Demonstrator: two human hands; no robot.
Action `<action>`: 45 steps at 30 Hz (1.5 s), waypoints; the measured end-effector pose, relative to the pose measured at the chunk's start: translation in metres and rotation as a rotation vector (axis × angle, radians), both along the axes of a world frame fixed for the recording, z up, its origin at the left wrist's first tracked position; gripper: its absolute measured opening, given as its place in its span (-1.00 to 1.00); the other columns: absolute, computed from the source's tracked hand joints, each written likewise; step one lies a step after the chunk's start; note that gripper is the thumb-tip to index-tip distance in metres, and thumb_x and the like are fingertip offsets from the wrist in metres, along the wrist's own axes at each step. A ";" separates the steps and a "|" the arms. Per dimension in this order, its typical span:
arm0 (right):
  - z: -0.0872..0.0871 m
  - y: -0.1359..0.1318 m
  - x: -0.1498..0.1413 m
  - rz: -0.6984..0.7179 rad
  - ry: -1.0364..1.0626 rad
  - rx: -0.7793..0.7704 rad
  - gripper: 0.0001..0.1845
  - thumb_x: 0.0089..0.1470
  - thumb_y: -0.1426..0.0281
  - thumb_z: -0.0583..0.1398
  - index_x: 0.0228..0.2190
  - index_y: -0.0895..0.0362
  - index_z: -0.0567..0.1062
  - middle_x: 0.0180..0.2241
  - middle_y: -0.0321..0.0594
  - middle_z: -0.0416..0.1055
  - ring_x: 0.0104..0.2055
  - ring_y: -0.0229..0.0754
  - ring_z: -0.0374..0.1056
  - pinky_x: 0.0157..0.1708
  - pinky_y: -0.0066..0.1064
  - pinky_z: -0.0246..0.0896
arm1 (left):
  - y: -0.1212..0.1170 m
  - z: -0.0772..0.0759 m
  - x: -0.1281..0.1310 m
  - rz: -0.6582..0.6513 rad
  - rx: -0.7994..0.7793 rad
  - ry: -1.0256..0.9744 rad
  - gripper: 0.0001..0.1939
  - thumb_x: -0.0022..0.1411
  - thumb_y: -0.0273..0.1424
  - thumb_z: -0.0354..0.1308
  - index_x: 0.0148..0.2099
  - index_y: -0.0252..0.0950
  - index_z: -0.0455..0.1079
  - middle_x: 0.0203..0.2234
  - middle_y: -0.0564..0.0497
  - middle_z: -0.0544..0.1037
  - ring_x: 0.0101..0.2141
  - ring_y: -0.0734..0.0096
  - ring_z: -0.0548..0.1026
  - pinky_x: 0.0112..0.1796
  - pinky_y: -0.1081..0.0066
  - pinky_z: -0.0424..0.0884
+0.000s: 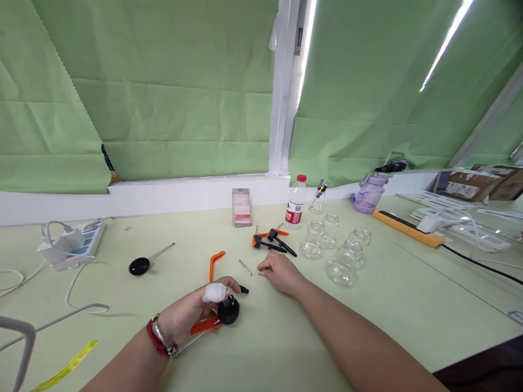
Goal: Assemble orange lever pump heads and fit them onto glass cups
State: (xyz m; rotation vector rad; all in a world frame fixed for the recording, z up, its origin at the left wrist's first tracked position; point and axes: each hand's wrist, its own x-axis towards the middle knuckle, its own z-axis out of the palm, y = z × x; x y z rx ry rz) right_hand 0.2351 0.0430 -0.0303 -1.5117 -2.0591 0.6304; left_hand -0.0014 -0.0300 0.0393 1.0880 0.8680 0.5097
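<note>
My left hand [190, 310], with a white wrap on the thumb, is closed around a part with a round black cap [228, 310], an orange arm [205, 326] and a thin metal rod [191, 344]. A black tip [244, 289] sticks out past its fingers. To the right, my right hand [280, 272] pinches a small metal piece [259, 273] just at the tabletop; its exact kind is too small to tell. Between the hands lie a short metal pin [245, 267] and a loose orange bent arm [216, 263].
Black-and-orange crank handles [272, 242] lie beyond my right hand. Several glass jars [343, 267] stand at right, near a water bottle [296, 204] and a purple bottle [369, 194]. At left are a black cap with rod [139, 266], a power strip [93, 239] and loose cables.
</note>
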 end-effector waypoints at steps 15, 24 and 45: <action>0.014 -0.008 0.000 -0.051 0.047 -0.020 -0.94 -0.11 0.53 0.17 -0.53 0.19 0.46 -0.44 -0.21 0.41 -0.44 -0.27 0.25 -0.45 -0.46 0.09 | -0.001 0.003 0.000 -0.026 0.025 0.012 -0.62 0.01 -0.15 0.12 -0.15 -0.23 0.33 -0.47 0.05 0.30 -0.45 0.39 0.25 -0.49 0.43 0.16; 0.027 -0.028 -0.023 0.030 0.598 -0.137 -0.82 -0.05 0.37 0.18 -0.36 0.19 0.50 -0.53 -0.29 0.37 -0.53 -0.32 0.23 -0.49 -0.46 0.17 | -0.001 0.004 0.001 -0.040 0.036 0.021 -0.63 0.03 -0.17 0.10 -0.12 -0.24 0.31 -0.49 0.08 0.28 -0.48 0.43 0.22 -0.50 0.45 0.13; 0.046 -0.067 -0.046 0.439 0.731 -0.225 -0.93 -0.11 0.47 0.27 -0.46 0.12 0.55 -0.40 -0.30 0.37 -0.33 -0.28 0.28 -0.26 -0.43 0.22 | -0.002 0.003 0.007 -0.103 0.103 0.019 -0.75 -0.05 -0.28 0.10 -0.29 -0.23 0.18 -0.43 0.10 0.22 -0.38 0.40 0.23 -0.42 0.44 0.14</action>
